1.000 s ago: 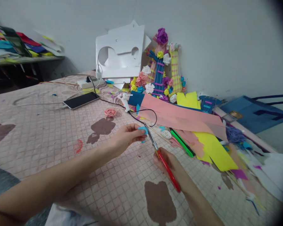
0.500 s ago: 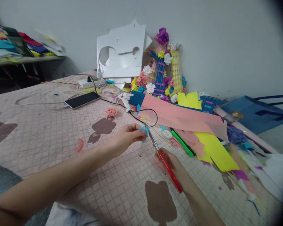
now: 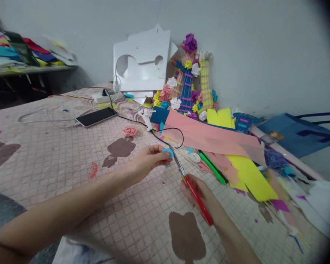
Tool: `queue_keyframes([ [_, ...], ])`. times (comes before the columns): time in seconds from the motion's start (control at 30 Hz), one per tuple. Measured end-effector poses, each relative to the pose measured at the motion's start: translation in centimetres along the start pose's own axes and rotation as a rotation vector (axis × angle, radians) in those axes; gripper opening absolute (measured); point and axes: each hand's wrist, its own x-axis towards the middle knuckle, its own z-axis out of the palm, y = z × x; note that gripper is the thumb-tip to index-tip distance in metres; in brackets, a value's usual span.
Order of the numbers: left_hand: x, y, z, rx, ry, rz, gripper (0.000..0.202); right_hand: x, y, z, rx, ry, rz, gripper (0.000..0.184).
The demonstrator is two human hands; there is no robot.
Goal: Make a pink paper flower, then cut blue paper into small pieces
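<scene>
My left hand [image 3: 147, 161] pinches a small blue paper scrap [image 3: 168, 152] between thumb and fingers, just above the patterned bed sheet [image 3: 57, 157]. My right hand [image 3: 199, 194] grips red-handled scissors [image 3: 191, 189]. The blades point up and left, and their tips meet the blue scrap's right edge. Both forearms reach in from the lower edge of the view.
A white glue gun [image 3: 146, 118] with a black cord, a phone [image 3: 95, 116] and a power strip [image 3: 104, 96] lie ahead. Pink [image 3: 209, 135] and yellow paper sheets [image 3: 250, 176], a green marker [image 3: 212, 167], a pink paper rose [image 3: 129, 131] and a flower-covered craft [image 3: 188, 84] fill the right.
</scene>
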Motion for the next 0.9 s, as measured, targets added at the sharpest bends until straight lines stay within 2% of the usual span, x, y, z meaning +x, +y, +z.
queue_keyframes([
  [0.17, -0.1, -0.2, 0.0, 0.036, -0.01, -0.018, 0.026, 0.3, -1.0, 0.4, 0.186, 0.054, 0.006, 0.034],
  [0.4, -0.7, -2.0, 0.5, 0.272, -0.11, -0.102, 0.026, 0.2, -1.4, 1.2, 0.357, 0.231, -0.081, 0.027],
  [0.6, -1.1, -2.6, 0.8, 0.346, -0.17, -0.122, 0.028, 0.4, -2.0, 2.0, 0.481, 0.277, -0.076, 0.025],
  [0.8, -0.9, -2.3, 0.5, 0.266, -0.167, -0.092, 0.022, 0.5, -1.4, 1.7, 0.517, 0.248, -0.041, 0.024],
  [0.83, -0.8, -2.1, 0.4, 0.267, -0.202, -0.066, 0.022, 0.6, -1.2, 1.6, 0.554, 0.226, -0.034, 0.025],
  [0.9, -0.8, -1.6, 0.3, 0.321, -0.32, 0.003, 0.033, 0.6, -0.6, 1.6, 0.641, 0.173, -0.021, 0.027],
])
